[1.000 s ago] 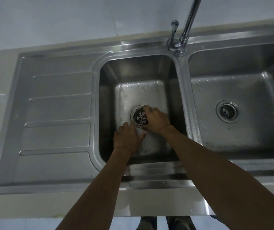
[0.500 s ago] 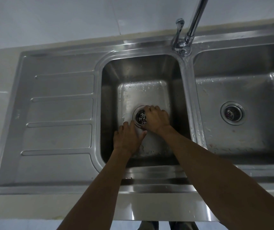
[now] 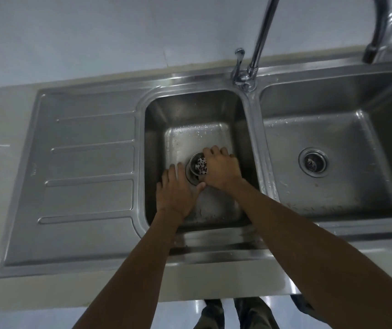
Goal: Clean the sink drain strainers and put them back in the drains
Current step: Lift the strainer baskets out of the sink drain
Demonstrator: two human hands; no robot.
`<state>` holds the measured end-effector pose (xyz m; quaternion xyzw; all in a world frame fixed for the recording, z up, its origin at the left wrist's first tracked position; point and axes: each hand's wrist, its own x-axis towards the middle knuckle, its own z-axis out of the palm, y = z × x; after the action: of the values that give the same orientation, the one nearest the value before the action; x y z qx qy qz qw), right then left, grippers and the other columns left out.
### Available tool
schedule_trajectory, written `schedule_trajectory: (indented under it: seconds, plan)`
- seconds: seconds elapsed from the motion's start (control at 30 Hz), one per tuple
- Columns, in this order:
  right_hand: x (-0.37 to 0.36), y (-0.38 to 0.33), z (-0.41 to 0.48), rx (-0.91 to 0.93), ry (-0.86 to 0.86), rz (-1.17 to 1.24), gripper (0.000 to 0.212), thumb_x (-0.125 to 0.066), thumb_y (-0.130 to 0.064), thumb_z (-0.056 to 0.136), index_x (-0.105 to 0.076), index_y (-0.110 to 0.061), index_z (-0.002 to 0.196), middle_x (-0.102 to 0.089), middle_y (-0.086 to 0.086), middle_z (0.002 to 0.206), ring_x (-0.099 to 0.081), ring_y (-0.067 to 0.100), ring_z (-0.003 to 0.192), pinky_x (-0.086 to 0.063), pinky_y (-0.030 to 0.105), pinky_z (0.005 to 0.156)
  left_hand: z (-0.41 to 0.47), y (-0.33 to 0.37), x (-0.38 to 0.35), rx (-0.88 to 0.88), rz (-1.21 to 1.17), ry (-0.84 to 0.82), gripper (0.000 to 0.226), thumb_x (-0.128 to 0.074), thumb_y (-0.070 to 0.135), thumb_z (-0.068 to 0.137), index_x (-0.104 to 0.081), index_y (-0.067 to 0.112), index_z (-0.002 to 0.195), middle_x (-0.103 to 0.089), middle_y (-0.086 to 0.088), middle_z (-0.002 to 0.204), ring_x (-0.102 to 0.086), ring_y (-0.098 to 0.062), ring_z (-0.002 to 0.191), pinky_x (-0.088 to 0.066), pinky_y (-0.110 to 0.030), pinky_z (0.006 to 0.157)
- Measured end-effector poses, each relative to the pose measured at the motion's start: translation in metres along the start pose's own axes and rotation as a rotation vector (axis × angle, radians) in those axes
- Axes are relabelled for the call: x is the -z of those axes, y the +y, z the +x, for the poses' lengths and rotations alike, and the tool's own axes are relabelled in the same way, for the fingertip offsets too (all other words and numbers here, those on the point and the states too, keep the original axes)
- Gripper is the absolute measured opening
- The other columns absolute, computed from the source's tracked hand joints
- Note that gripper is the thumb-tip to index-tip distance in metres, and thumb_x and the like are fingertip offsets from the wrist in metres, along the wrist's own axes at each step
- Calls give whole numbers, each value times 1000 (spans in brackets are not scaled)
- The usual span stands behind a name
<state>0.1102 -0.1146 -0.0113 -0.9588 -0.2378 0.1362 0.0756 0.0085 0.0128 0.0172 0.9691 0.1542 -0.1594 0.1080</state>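
Both forearms reach down into the left basin [image 3: 157, 138] of the steel double sink. The left hand [image 3: 177, 194] lies flat on the basin floor, fingers straight and close together, holding nothing, with its thumb pointing right toward the drain opening [image 3: 190, 179]. The right hand [image 3: 221, 169] arches over the drain, fingers curled and clamped on the strainer [image 3: 199, 166]. The strainer sits tilted just above the drain, its perforated face turned left, touching the right hand and just far-right of the left hand. A second strainer [image 3: 313, 162] sits in the right basin's drain. A small stamp on the drainboard [image 3: 88, 174] is too faint to read.
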Motion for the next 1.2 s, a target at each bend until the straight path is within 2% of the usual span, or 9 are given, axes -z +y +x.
schedule_trajectory:
  seconds: [0.1,0.27,0.37,0.57,0.73,0.9,1.1,1.2]
  plan:
    - [35,4,-18,-17,43,19,85,-75,-63,68,-44,-16,132,-53,8,128,-52,31,116,-53,46,86,-11,5,22,-22,-21,22,98,-35,79,90,-13,13,159,-18,-14,166,-18,-33,152,-28,-54,118]
    - [95,21,-55,-56,137,35,92,-71,-69,71,-40,-16,139,-50,11,137,-51,33,123,-50,48,94,-34,27,57,-81,-34,60,99,-28,81,89,-12,15,161,-14,-13,167,-15,-33,153,-25,-54,120]
    - [126,38,-79,-100,185,73,91,-71,-69,69,-41,-18,137,-53,9,134,-53,31,120,-52,48,93,-42,51,72,-135,-50,58,105,-19,85,84,-13,15,161,-14,-13,168,-13,-33,154,-22,-54,121]
    - [161,103,-133,-225,250,91,85,-73,-67,69,-45,-19,134,-56,7,129,-53,31,116,-53,47,89,-52,119,77,-300,-72,60,97,-26,81,90,-18,15,160,-18,-13,167,-16,-30,153,-22,-51,121]
    - [150,176,-173,-380,146,80,88,-76,-65,66,-45,-19,133,-54,5,129,-53,29,117,-51,44,90,-61,181,56,-500,-28,69,92,-27,79,93,-22,14,158,-24,-11,164,-19,-28,151,-21,-48,122]
    - [113,226,-180,-439,-48,125,94,-78,-61,66,-40,-20,141,-50,5,142,-50,31,124,-47,45,98,-51,225,27,-560,52,-8,93,-25,78,93,-14,16,161,-12,-10,168,-10,-28,155,-12,-51,124]
    - [64,258,-149,-330,-171,194,103,-82,-58,66,-36,-11,145,-48,13,142,-56,36,123,-51,48,92,-22,256,3,-557,125,-34,96,-47,74,89,-16,17,160,-17,-9,167,-14,-28,154,-16,-49,123]
    - [47,264,-130,-216,-251,214,88,-82,-49,71,-42,-5,137,-53,19,131,-60,39,115,-53,47,88,-11,260,-9,-515,160,-64,102,-53,76,85,-15,19,160,-17,-9,167,-13,-27,154,-15,-49,124]
